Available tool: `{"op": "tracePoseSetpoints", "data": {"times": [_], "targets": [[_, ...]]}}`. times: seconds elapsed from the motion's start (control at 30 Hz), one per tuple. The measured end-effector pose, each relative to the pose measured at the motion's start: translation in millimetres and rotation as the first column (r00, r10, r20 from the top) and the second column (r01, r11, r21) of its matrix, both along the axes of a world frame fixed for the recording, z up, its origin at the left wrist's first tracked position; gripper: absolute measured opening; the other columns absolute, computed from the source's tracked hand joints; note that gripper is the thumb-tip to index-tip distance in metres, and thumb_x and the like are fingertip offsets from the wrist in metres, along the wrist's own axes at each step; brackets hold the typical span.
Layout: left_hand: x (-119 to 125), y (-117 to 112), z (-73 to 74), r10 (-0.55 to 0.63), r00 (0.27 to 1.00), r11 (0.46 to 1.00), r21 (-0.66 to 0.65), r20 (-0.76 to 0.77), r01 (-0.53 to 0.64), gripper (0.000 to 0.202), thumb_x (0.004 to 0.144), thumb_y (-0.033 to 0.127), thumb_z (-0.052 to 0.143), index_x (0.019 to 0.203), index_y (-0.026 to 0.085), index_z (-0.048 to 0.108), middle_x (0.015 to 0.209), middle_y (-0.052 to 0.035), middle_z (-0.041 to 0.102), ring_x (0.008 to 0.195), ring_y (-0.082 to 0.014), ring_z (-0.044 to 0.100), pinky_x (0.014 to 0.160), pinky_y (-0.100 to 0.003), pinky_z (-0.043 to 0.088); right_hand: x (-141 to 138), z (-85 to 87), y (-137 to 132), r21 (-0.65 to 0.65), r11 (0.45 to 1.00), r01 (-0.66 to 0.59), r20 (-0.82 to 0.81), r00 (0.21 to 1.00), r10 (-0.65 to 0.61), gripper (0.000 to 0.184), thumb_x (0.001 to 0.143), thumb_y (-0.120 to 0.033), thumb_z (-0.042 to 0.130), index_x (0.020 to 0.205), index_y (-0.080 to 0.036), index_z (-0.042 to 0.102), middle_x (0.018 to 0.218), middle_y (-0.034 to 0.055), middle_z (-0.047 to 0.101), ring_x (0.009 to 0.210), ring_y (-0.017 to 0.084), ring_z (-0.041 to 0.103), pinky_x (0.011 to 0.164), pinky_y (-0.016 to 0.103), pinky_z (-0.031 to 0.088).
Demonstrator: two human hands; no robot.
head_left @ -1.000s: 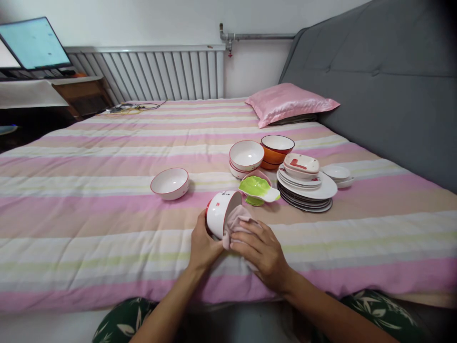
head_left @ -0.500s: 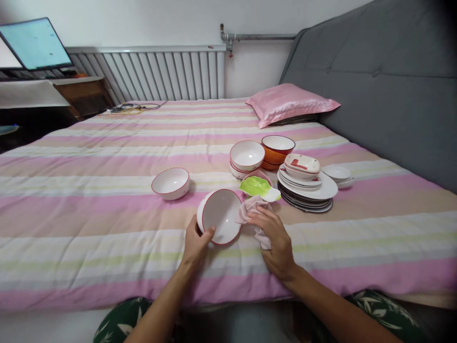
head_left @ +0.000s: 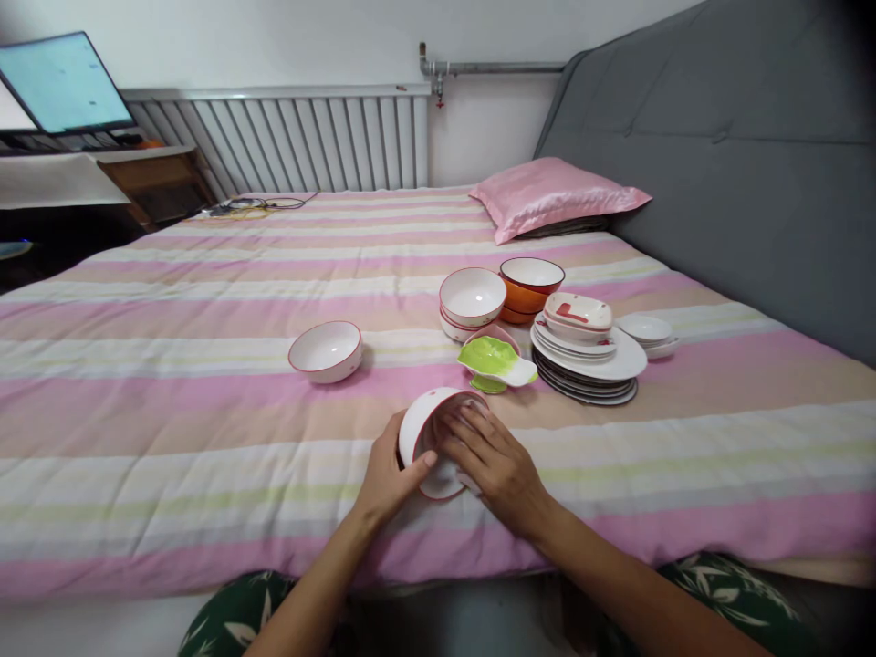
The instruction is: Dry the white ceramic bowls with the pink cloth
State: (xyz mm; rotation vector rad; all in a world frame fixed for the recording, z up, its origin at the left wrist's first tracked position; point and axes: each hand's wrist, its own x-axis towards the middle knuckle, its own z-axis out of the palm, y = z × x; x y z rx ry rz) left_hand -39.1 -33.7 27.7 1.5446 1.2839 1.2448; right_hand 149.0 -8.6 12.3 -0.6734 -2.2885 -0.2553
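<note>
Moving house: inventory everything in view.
Red-rimmed round bowl: 1, white, held
Matching bowls: 3+, white, left/centre
Round bowls: 2+, orange, centre
Scalloped dish, another: 2, green-white/pink, centre
Round plates: several, white, right
Rectangular bowls: 2+, white-red, right
Small dishes: 2+, white, right
Satin pillow: 1, pink, rear
Bedspread: 1, striped, beneath
Headboard, radiator, pipe: 1 each, greyish, background
Monitors: 2, blue-white, desk
Cables: several, black-yellow, rear
Cloth: 1, pale, foreground
Legs: 2, green-trousered, bottom
Hands: 2, bare, on bowl

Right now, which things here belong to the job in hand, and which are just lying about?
In the job:
tilted bowl, held by the left hand
pale cloth, under the right hand
probably the lone bowl, green dish, orange bowls, plate stack

Lying about:
pink pillow
cables
monitor
</note>
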Motion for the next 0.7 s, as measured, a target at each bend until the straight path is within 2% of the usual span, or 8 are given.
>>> {"op": "tracePoseSetpoints", "data": {"times": [0.2,0.43,0.5,0.6,0.7], "targets": [[2,1,0.1,0.031,0.999,0.999,-0.029,-0.034,-0.032,0.062,0.072,0.049,0.063,0.121,0.014,0.052,0.115,-0.0122,0.062,0.105,-0.0289,0.057,0.091,-0.039,0.045,0,-3.8,3,-0.181,0.983,0.012,0.045,0.999,-0.004,0.042,0.084,-0.013,0.045,0.125,-0.013,0.054,0.130,0.0112,0.056,0.130,0.024,0.041,0.108,0.049,0.036],[3,2,-4.1,0.073,0.997,0.996,-0.040,-0.038,-0.074,0.056,0.076,0.047,0.061,0.119,0.013,0.053,0.115,-0.0127,0.062,0.104,-0.0279,0.057,0.091,-0.039,0.044,1,-5.6,-1,-0.327,0.944,-0.034,0.015,0.999,0.041,0.054,0.073,-0.008,0.044,0.127,-0.009,0.051,0.132,0.0123,0.054,0.130,0.026,0.040,0.109,0.051,0.033],[3,2,-4.9,0.074,0.997,0.996,-0.037,-0.033,-0.075,0.056,0.076,0.047,0.061,0.120,0.013,0.053,0.116,-0.0127,0.062,0.106,-0.0280,0.057,0.092,-0.040,0.044,1,-5.3,-3,-0.387,0.922,-0.036,0.012,0.999,0.044,0.058,0.071,-0.007,0.045,0.128,-0.011,0.051,0.133,0.0126,0.053,0.131,0.025,0.040,0.109,0.051,0.033],[3,2,-4.8,0.078,0.997,0.996,-0.035,-0.023,-0.079,0.057,0.075,0.047,0.062,0.120,0.013,0.053,0.118,-0.0129,0.061,0.107,-0.0289,0.056,0.093,-0.041,0.043,0,-2.0,-8,-0.474,0.879,-0.046,-0.021,0.999,0.040,0.055,0.075,-0.009,0.046,0.129,-0.015,0.050,0.131,0.0105,0.056,0.127,0.023,0.045,0.108,0.048,0.035],[4,1,-3.8,0.071,0.997,0.997,-0.032,-0.007,-0.071,0.057,0.075,0.048,0.061,0.120,0.014,0.053,0.115,-0.0123,0.062,0.105,-0.0283,0.057,0.091,-0.040,0.045,-4,4.7,-10,-0.588,0.800,-0.118,-0.180,0.984,0.013,0.045,0.083,-0.013,0.047,0.127,-0.019,0.051,0.124,0.0085,0.061,0.118,0.021,0.055,0.101,0.042,0.044]]}}
